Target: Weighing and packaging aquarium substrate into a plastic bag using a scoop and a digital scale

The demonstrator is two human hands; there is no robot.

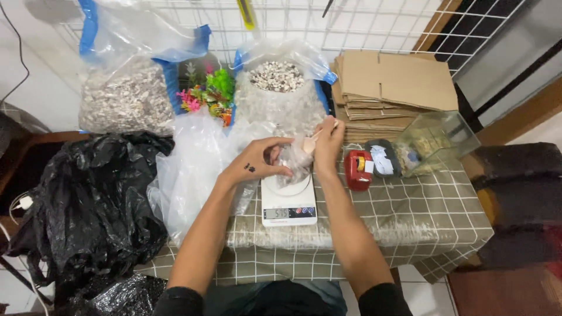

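A small clear plastic bag point(294, 162) partly filled with pebbles rests on a white digital kitchen scale point(288, 205) on the checked tablecloth. My left hand point(256, 163) grips the bag's mouth from the left and holds it upright. My right hand point(328, 143) is just right of the bag, closed on a small scoop point(312, 140) whose handle points up and right. Directly behind stands a large open clear bag of mixed pebbles point(278, 82) with a blue rim.
A second big pebble bag point(126, 96) stands back left, colourful plastic plants point(209, 93) between the two. Empty clear bags point(193, 169) and black plastic bags point(88, 205) lie left. Red tape dispenser point(357, 169), small glass tank point(436, 140) and flattened cardboard point(392, 82) sit right.
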